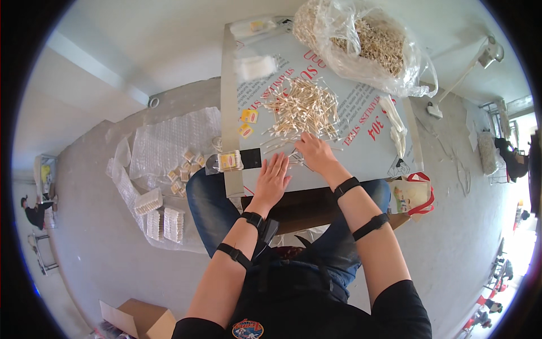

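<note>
A loose pile of cotton swabs [302, 107] with pale sticks and white tips lies on the table before me. My left hand [272, 179] rests flat near the table's front edge, fingers stretched out, beside a few stray swabs. At the near rim of the pile, my right hand [315, 152] has its fingers curled down on some swabs; exactly how many is hidden. Left of my left hand, a filled pack of cotton swabs [230, 161] with a yellow label sits by a black strip [252, 159]. Two yellow cards [248, 116] lie left of the pile.
A big clear bag of swabs [378, 45] stands at the back right. White plastic bags [395, 127] lie at the right edge, a white stack [257, 67] at the back left. On the floor at left, bubble wrap [169, 141] bears several swab packs [165, 224].
</note>
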A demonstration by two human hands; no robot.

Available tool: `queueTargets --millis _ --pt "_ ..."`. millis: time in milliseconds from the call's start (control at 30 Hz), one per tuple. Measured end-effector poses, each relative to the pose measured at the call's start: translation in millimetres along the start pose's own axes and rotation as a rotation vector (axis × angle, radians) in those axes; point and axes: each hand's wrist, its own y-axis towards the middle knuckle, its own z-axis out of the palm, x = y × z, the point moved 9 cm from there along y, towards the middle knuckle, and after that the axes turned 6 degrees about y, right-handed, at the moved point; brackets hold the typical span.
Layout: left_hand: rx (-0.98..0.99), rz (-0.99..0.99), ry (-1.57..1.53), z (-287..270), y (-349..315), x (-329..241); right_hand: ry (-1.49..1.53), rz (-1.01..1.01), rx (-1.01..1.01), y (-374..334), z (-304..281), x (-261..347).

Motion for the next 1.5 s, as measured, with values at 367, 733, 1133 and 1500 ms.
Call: queueTargets --millis 367,733,1133,1500 --pt "0.025 -0.018 0.06 2 -14 1 0.051 0.083 0.045 -18 8 -11" --pt "0.029 0.001 0.014 -3 -14 -2 0.26 0.157 -0.069 -9 19 -2" --pt "0.039 -0.053 0.038 5 -5 9 0.331 0.222 -0.108 -35 14 -5" --pt "0.037 -0.005 0.033 2 -11 7 0.265 0.244 -0.141 -41 17 1"
